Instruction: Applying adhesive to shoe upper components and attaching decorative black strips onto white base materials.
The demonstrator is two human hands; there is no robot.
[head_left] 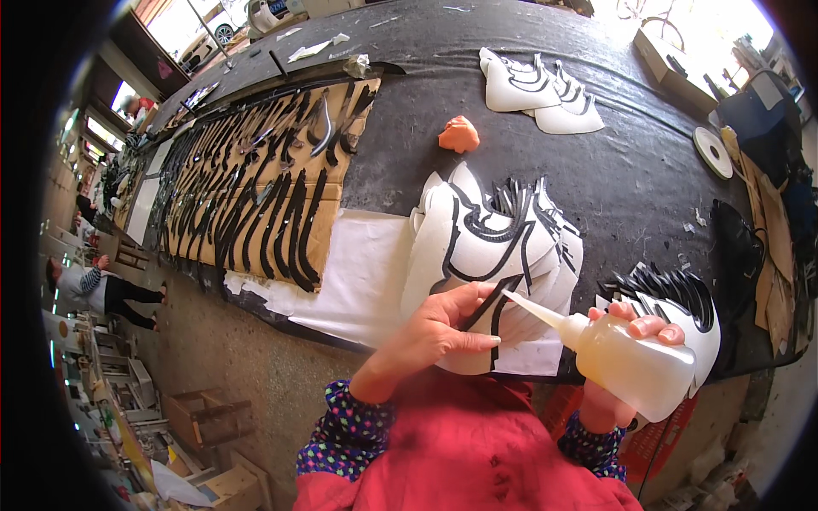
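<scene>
My left hand (433,330) pinches a curved black strip (484,310) between thumb and fingers, over a stack of white shaped pieces (433,243) edged with black strips. Wrapped in my right hand (607,406) is a translucent squeeze bottle (635,366) with pale yellowish liquid inside. It is tilted, and its long thin nozzle (537,313) points left, with the tip at or very near the strip; contact cannot be told. Beside the bottle, partly behind it, lies another stack of white pieces (705,341) with black strips on top.
Many black strips lie in rows on a cardboard sheet (331,213) to the left, near white paper (371,260). An orange lump (459,134), more white pieces (515,89) and a white roll (711,153) rest on the black-covered table (409,102). A person (81,285) stands far left.
</scene>
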